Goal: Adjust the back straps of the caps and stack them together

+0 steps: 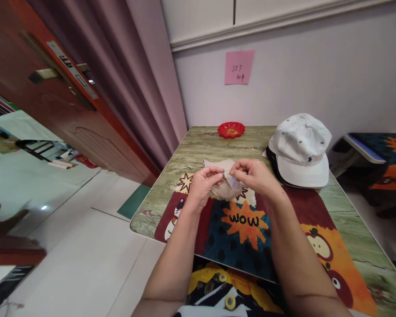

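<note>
A pale beige cap lies on the patterned mat in front of me, its brim-like edge pointing away. Between my hands runs a narrow light strap across the cap's opening. With thumb and fingers pinched, my left hand grips the strap's left part. My right hand pinches the same strap from the right, its fingertips close to those of the left. The hands partly cover the cap, and the exact fastening is too small to make out.
A white cap rests on darker caps at the table's right. A red scalloped dish stands near the wall. The mat covers the near part of the wood-patterned table. Left are a curtain and an open door.
</note>
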Demonstrator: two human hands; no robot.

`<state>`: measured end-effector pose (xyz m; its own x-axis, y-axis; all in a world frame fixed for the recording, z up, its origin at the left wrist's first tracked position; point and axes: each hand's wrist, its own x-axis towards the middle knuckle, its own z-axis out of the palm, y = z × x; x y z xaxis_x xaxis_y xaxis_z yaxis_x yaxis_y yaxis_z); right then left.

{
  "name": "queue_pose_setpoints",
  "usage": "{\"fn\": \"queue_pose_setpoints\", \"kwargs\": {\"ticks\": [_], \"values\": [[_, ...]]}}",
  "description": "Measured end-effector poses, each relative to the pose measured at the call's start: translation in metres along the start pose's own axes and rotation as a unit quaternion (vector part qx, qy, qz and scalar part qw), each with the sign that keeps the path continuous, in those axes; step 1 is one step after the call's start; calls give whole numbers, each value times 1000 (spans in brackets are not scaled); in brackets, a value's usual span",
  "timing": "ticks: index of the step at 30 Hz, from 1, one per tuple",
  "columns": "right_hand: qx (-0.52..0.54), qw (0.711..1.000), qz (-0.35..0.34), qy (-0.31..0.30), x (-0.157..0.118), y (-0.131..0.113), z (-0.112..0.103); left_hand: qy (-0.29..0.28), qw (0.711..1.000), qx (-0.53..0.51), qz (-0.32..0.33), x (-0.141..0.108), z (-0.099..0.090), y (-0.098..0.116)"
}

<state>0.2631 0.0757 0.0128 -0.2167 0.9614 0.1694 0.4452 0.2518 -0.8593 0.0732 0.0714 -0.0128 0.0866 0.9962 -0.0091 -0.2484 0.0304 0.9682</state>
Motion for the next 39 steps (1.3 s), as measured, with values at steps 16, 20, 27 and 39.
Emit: {"fn": "queue_pose_setpoints", "kwargs": {"ticks": [16,20,27,39], "values": [[-59,998,3,23,0,-14,11,-3,1000,-14,15,-2,7,-6],[-31,999,-10,1,0,-6,6,11,1000,-4,24,0,4,-9],[2,1000,-8,-13,-1,9,-6,-4,1000,-13,11,1,-1,-10],[-12,1000,-12,-11,-3,-2,-3,8,998,-56,-30,-1,0,-10]]}}
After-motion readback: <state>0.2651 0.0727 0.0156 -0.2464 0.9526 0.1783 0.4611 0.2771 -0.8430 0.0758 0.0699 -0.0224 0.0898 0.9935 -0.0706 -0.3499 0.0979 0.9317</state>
